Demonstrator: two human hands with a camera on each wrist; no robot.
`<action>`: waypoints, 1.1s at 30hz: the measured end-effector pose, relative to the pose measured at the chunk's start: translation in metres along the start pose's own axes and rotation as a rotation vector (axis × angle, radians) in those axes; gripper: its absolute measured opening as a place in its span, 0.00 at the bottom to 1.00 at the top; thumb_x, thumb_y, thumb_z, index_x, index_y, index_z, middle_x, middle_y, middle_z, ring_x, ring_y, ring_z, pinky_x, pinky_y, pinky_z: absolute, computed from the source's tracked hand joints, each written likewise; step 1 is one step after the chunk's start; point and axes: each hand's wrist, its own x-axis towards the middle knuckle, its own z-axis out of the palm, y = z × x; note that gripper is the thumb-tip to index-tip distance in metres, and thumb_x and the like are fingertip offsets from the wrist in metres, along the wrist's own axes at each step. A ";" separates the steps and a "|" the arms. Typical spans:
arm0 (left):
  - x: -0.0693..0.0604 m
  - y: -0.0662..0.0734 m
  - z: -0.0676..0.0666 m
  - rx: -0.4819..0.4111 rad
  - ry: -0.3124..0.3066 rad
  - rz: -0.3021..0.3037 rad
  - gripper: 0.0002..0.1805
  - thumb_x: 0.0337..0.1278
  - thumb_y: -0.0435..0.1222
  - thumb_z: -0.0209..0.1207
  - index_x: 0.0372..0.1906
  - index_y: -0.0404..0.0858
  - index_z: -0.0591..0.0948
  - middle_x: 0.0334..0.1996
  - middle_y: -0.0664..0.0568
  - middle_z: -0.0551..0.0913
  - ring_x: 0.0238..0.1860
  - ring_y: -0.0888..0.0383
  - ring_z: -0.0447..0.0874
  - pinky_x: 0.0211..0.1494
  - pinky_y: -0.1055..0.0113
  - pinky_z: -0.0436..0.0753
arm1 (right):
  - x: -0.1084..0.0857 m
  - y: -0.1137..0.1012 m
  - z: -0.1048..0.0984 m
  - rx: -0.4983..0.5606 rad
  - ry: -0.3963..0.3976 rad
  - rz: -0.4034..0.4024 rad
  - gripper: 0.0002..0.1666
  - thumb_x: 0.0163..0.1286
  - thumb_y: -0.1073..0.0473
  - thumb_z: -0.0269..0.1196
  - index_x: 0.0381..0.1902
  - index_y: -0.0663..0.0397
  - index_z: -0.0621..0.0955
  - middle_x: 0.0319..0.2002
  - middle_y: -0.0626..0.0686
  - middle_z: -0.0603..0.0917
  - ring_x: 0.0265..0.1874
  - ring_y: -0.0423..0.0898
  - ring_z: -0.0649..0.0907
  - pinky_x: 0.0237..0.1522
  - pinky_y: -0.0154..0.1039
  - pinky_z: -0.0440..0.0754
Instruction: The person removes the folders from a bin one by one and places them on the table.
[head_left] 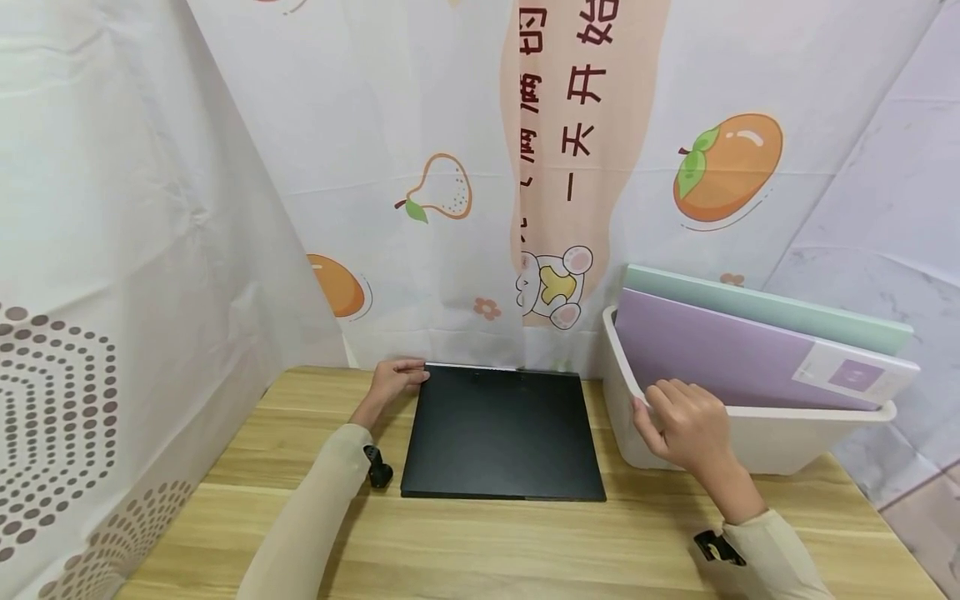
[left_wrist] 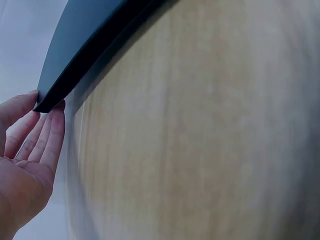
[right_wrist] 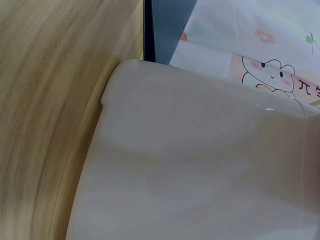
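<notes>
A flat black folder (head_left: 502, 433) lies on the wooden table. The left hand (head_left: 392, 382) is at its far left corner; in the left wrist view, the thumb and fingers of the left hand (left_wrist: 30, 145) pinch that corner. To the right, the right hand (head_left: 686, 425) grips the near rim of a white plastic bin (head_left: 780, 437), its fingers curled over the edge. The bin's smooth wall (right_wrist: 200, 155) fills most of the right wrist view, where the hand itself is almost wholly out of frame. Inside the bin, a purple folder (head_left: 705, 350) leans in front of a mint-green folder (head_left: 772, 304).
A white curtain (head_left: 360, 108) printed with fruit and characters hangs right behind the table. Another hanging sheet (head_left: 150, 208) borders the left side. Bare wood of the table (head_left: 525, 542) shows in front of the black folder.
</notes>
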 end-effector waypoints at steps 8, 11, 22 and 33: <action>-0.001 0.000 0.000 -0.016 -0.015 -0.012 0.21 0.61 0.28 0.67 0.59 0.25 0.81 0.54 0.34 0.86 0.34 0.67 0.88 0.42 0.71 0.88 | 0.001 0.000 0.000 0.005 0.004 0.001 0.25 0.70 0.52 0.50 0.12 0.50 0.61 0.13 0.42 0.57 0.14 0.35 0.52 0.17 0.29 0.44; -0.001 -0.001 -0.001 -0.008 -0.022 -0.016 0.22 0.62 0.28 0.67 0.60 0.26 0.81 0.56 0.33 0.85 0.36 0.66 0.88 0.43 0.71 0.88 | 0.002 -0.001 0.001 0.005 0.009 0.001 0.25 0.70 0.52 0.50 0.12 0.50 0.61 0.13 0.42 0.57 0.14 0.35 0.52 0.17 0.29 0.44; -0.003 0.001 0.001 -0.027 -0.039 -0.062 0.23 0.62 0.27 0.66 0.62 0.27 0.80 0.59 0.32 0.82 0.38 0.66 0.88 0.45 0.70 0.88 | 0.001 0.000 0.001 0.002 0.017 0.001 0.24 0.68 0.54 0.51 0.12 0.50 0.61 0.12 0.43 0.58 0.14 0.35 0.52 0.17 0.29 0.45; -0.002 -0.001 -0.002 -0.003 -0.061 -0.058 0.24 0.64 0.28 0.65 0.64 0.28 0.79 0.63 0.32 0.80 0.42 0.64 0.88 0.50 0.68 0.88 | 0.001 0.000 0.001 -0.002 0.015 0.002 0.23 0.67 0.53 0.51 0.12 0.50 0.61 0.13 0.41 0.57 0.15 0.34 0.52 0.17 0.29 0.45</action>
